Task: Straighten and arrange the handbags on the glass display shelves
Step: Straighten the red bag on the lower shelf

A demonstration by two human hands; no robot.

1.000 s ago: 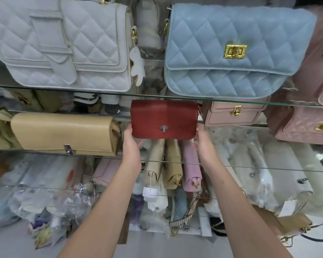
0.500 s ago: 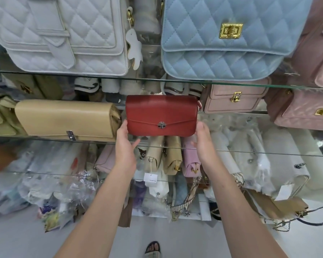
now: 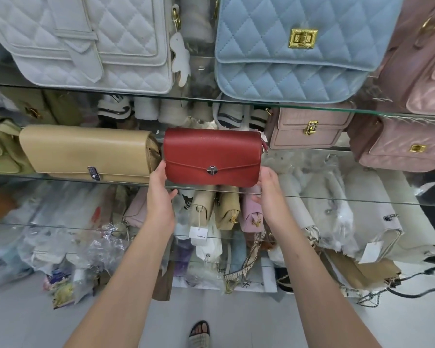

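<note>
**Red bag being set into its gap on the middle shelf**

The red bag [image 3: 212, 156] stands upright and face-out on the middle glass shelf [image 3: 60, 175]. Its flap is closed and its round clasp [image 3: 212, 170] is centred. Its bottom edge is at the shelf's front lip, though I cannot tell whether the glass already bears its full weight.

The left hand [image 3: 160, 194] holds the lower left end, with the fingers running up the side and the thumb reaching under the front corner. The right hand [image 3: 269, 189] holds the right end the same way.

The bag fills the slot between the tan bag [image 3: 86, 149], just beside it on the left, and the pink bag [image 3: 307, 131], near it on the right and set further back. The white bag [image 3: 86, 41] and blue bag [image 3: 294, 46] sit on the shelf above.

The step in hand looks like placing and squaring this one bag. The next move probably calls for:

- seating it flat on the glass;
- pushing it back a little from the lip;
- lining its face up with the tan bag;
- letting go without tipping it.

Compared with a second ago:

- The bag sits lower against the shelf edge.
- Its gap to the tan bag has nearly closed.
- The flap seam now shows plainly across the front.
- Both hands have kept their hold on the ends.
- The view has dipped, so a sandalled foot [image 3: 199, 334] now shows on the floor.
</note>
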